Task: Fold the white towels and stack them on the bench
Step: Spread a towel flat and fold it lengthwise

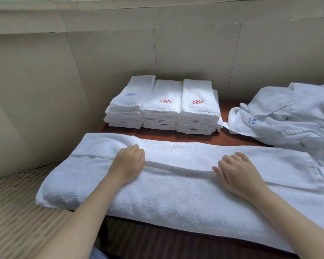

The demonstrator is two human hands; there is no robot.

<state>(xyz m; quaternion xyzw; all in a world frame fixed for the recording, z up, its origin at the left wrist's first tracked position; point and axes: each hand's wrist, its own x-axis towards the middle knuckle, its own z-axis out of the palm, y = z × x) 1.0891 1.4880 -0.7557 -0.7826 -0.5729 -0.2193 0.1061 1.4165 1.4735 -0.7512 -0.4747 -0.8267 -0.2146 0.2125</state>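
Two hands lie on a long towel (pixel 176 184) spread across the bench (pixel 195 137). The left hand (pixel 128 162) has fingers curled down into the cloth; the right hand (pixel 236 171) pinches a raised fold running between them. Beyond the fingertips stand three stacks (pixel 161 105) of folded towels; right of them lies a heap (pixel 288 118) of unfolded ones.
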